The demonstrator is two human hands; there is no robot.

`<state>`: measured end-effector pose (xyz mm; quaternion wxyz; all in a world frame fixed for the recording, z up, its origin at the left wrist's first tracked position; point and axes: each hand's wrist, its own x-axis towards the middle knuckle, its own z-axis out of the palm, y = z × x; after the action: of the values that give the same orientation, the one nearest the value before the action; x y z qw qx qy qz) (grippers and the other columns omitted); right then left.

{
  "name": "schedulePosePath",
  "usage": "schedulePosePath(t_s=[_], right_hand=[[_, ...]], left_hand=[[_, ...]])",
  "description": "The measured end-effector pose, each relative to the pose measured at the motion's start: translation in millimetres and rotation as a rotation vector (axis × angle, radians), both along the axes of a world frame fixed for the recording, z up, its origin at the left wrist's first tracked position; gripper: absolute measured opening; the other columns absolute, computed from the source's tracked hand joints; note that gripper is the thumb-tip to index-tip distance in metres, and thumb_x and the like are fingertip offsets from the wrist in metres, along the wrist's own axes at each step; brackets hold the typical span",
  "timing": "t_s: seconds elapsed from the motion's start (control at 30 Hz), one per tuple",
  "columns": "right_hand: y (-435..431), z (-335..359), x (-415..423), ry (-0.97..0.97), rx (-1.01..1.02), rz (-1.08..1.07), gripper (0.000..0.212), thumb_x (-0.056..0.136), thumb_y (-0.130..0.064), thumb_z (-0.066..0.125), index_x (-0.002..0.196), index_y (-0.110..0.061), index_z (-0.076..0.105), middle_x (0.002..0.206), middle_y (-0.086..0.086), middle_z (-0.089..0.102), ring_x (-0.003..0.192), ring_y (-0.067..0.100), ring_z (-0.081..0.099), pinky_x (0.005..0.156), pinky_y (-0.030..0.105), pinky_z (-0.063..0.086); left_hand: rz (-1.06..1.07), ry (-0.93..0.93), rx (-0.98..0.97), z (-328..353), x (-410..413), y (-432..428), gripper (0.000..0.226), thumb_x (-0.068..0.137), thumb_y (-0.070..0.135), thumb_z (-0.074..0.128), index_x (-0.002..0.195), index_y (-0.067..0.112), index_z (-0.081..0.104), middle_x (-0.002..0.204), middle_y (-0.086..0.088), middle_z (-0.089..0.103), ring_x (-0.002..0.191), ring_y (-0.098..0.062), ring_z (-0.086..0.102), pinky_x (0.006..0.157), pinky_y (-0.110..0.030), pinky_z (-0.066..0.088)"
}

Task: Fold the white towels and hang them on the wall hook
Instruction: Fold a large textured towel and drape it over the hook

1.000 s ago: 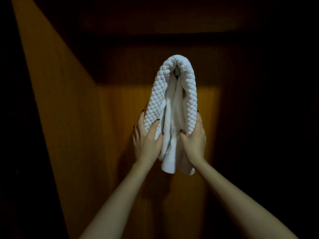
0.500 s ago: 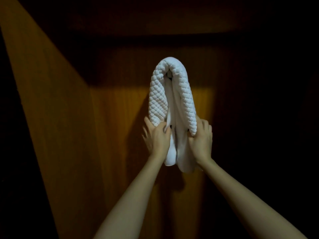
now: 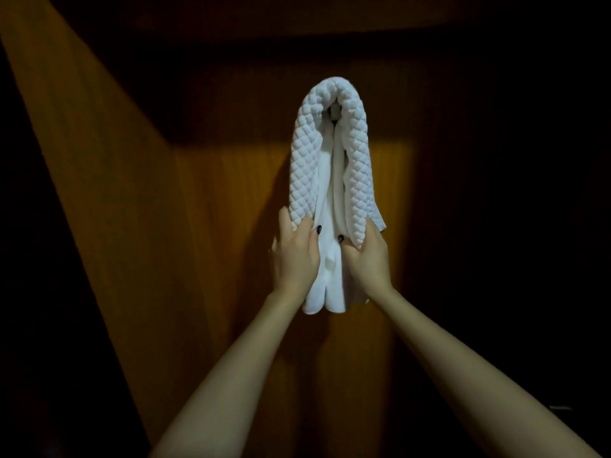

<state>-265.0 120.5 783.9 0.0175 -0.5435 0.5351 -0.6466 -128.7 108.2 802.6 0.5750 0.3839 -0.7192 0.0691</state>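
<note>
Towels draped over wall hook, both hands gripping the lower ends.

From my remote station I read one quilted towel (image 3: 330, 153) looped over the hook (image 3: 334, 111), its two sides hanging down left and right against the far wooden wall (image 3: 211, 226). A smooth towel (image 3: 327, 269) hangs between those sides and reaches lower than the quilted one. The left hand (image 3: 294, 256) is clenched on the bottom end of the left quilted side, thumb on the front face and touching the smooth towel. The right hand (image 3: 367, 259) is clenched on the bottom end of the right quilted side in the same manner. Both forearms reach up from the near edge of the view. The hook shows only as a small grey piece under the top of the loop; I cannot tell its shape. Surroundings to the left and right are too dark for me to read.
</note>
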Motion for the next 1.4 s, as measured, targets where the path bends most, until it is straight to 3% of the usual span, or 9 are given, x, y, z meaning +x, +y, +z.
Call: schedulePosePath(t_s=[0.13,0.27,0.4,0.5,0.7,0.77,1.0,1.27,1.4], right_hand=[[14.4,-9.7,4.4,0.013,0.052,-0.006,0.010,0.085,-0.016,0.058,0.092,-0.020,0.052,0.087,-0.009,0.057,0.086,0.015,0.056,0.073,0.035,0.048],[30.7,-19.9,3.6,0.020,0.092,-0.055,0.020,0.091,-0.021,0.060,0.110,-0.016,0.055,0.105,-0.001,0.058,0.094,0.010,0.056,0.078,0.025,0.047],[45.7,-37.7,11.3,0.032,0.192,-0.157,0.032,0.091,-0.026,0.060,0.120,-0.015,0.053,0.112,0.002,0.056,0.093,0.012,0.055,0.080,0.029,0.048],[52.6,-53.0,19.0,0.029,0.290,-0.193,0.047,0.088,-0.028,0.063,0.131,-0.013,0.049,0.120,0.001,0.054,0.100,0.013,0.055,0.084,0.029,0.048],[50.6,-62.4,31.6,-0.011,0.526,-0.356,0.082,0.073,-0.043,0.072,0.140,-0.019,0.032,0.133,0.009,0.044,0.120,0.031,0.047,0.097,0.051,0.045],[43.4,-58.1,36.4,-0.021,0.539,-0.401,0.087,0.071,-0.044,0.072,0.142,-0.020,0.028,0.135,0.009,0.043,0.121,0.030,0.046,0.098,0.052,0.044],[20.5,-47.1,36.7,0.014,0.582,-0.503,0.043,0.079,-0.029,0.061,0.118,-0.012,0.049,0.108,0.012,0.057,0.098,0.033,0.059,0.083,0.048,0.051],[50.0,-67.8,36.9,-0.069,0.534,-0.271,0.068,0.081,-0.028,0.069,0.138,-0.013,0.035,0.130,0.012,0.045,0.119,0.028,0.048,0.098,0.046,0.046],[80.7,-86.6,30.6,-0.079,0.647,-0.329,0.075,0.086,-0.022,0.067,0.148,-0.014,0.026,0.145,0.016,0.035,0.131,0.031,0.041,0.105,0.039,0.040]], left_hand=[[-0.053,-0.087,0.160,2.0,5.3,-3.5,0.020,0.096,0.021,0.052,0.115,0.017,0.057,0.137,-0.014,0.038,0.097,-0.039,0.058,0.077,-0.041,0.049],[-0.223,-0.180,0.191,-10.3,14.6,0.2,0.071,0.092,0.020,0.061,0.139,0.044,0.013,0.149,-0.012,0.027,0.101,-0.038,0.060,0.082,-0.043,0.051],[-0.242,-0.141,0.379,-37.0,15.9,7.4,0.088,0.091,0.024,0.062,0.153,0.029,0.000,0.160,-0.007,0.016,0.124,-0.040,0.050,0.096,-0.046,0.045],[-0.250,-0.185,0.562,-48.3,15.7,7.9,0.084,0.090,0.027,0.063,0.152,0.011,0.010,0.155,-0.014,0.027,0.129,-0.039,0.044,0.102,-0.047,0.040],[-0.119,-0.114,0.580,-56.5,37.2,13.6,0.030,0.094,0.021,0.053,0.119,0.006,0.047,0.124,-0.014,0.057,0.114,-0.039,0.054,0.087,-0.047,0.044],[-0.071,-0.198,0.508,-59.8,44.1,7.7,0.029,0.093,0.023,0.054,0.118,0.009,0.047,0.122,-0.010,0.058,0.114,-0.032,0.054,0.085,-0.044,0.045],[0.036,-0.400,0.445,-63.0,41.4,-5.9,0.023,0.098,0.016,0.044,0.121,0.012,0.048,0.114,-0.009,0.065,0.107,-0.029,0.061,0.087,-0.040,0.045],[-0.094,-0.460,0.592,-66.9,36.5,8.0,0.024,0.100,0.019,0.042,0.122,0.010,0.047,0.121,-0.014,0.062,0.113,-0.036,0.058,0.086,-0.044,0.045],[-0.233,-0.605,0.773,-102.4,36.3,16.8,0.045,0.097,0.029,0.052,0.137,0.012,0.040,0.139,-0.011,0.049,0.128,-0.034,0.046,0.097,-0.044,0.040]])
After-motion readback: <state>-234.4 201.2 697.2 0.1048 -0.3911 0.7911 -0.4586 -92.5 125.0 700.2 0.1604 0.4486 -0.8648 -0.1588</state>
